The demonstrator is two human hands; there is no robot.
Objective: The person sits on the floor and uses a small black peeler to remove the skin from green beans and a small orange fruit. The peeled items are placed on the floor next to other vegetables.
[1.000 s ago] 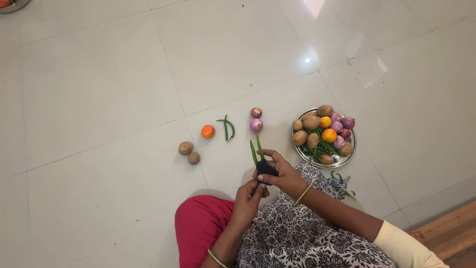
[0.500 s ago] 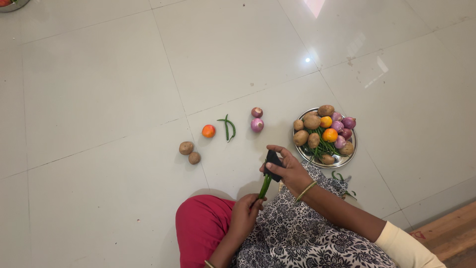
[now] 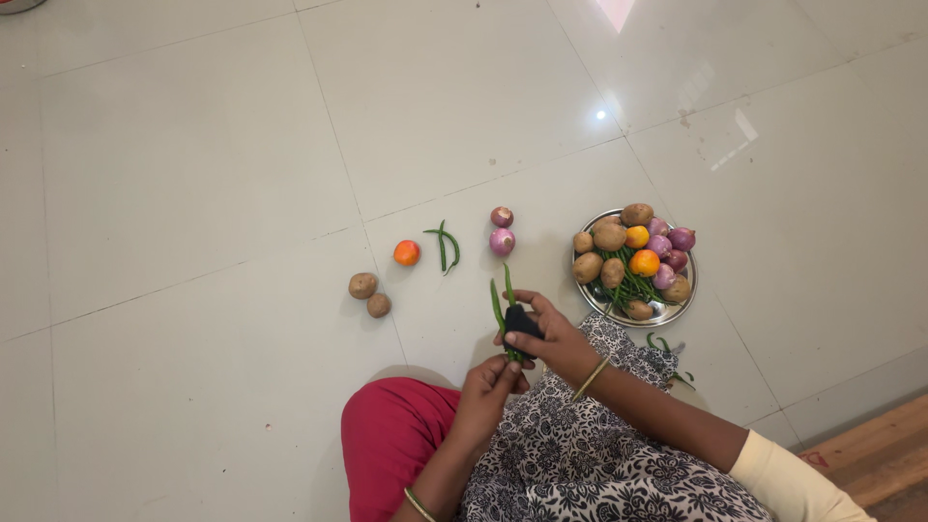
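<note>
Green chillies [image 3: 502,295] pinched in left grip [image 3: 491,382], tips protruding above right grip [image 3: 541,333] clasping black tool [image 3: 519,321].

This looks like a home, with food being prepared on the floor rather than at a counter. The floor [image 3: 193,174] is laid with large, glossy pale tiles that mirror a ceiling light and a window. A round steel plate [image 3: 677,314] heaped with potatoes, onions, tomatoes and green chillies sits on it, and loose potatoes [image 3: 369,294], a tomato [image 3: 406,252], chillies [image 3: 445,247] and onions [image 3: 501,230] lie on the tiles. A strip of wood [image 3: 870,454] edges the lower right corner.
</note>
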